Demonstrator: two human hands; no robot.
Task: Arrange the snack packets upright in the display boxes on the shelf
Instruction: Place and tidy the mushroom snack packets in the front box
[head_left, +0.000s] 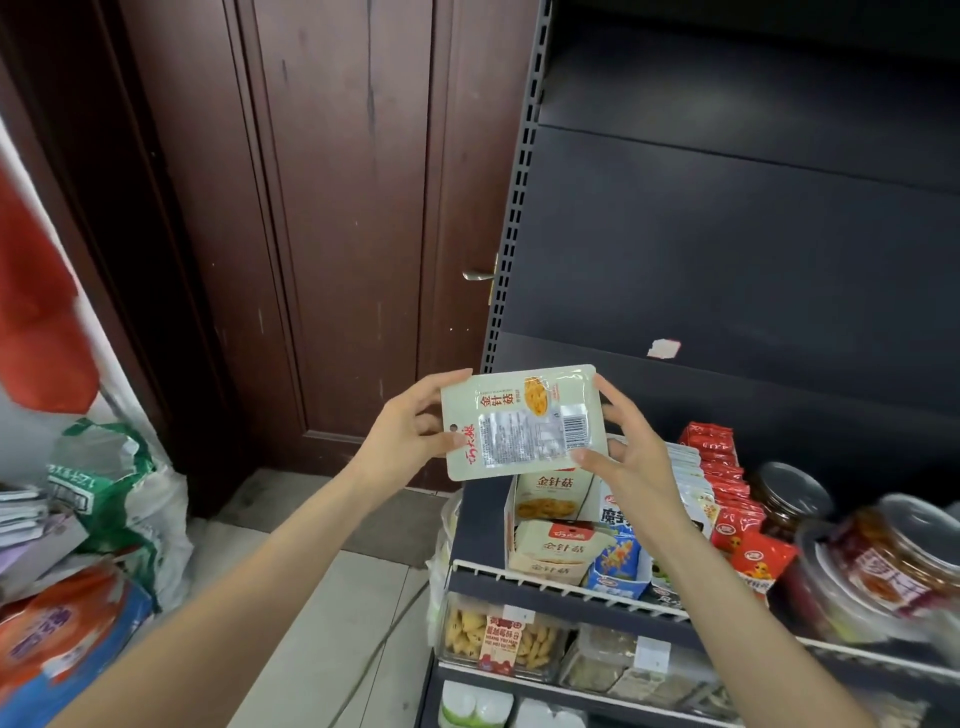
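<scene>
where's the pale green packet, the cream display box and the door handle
pale green packet (522, 422): head view, middle of its printed face
cream display box (553, 498): head view, its back panel below the packet
door handle (478, 274): head view, the metal lever

- Dim, even indoor light; the dark shelf back panel (753, 234) swallows detail.
- Glare streaks the pale packet (524, 421).
- Jars (883, 561) at right smear with blur.
- Wide-angle bending at edges.

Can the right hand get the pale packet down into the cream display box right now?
Probably yes: the right hand holds the pale packet just above the cream display box, whose open top looks unblocked.
</scene>
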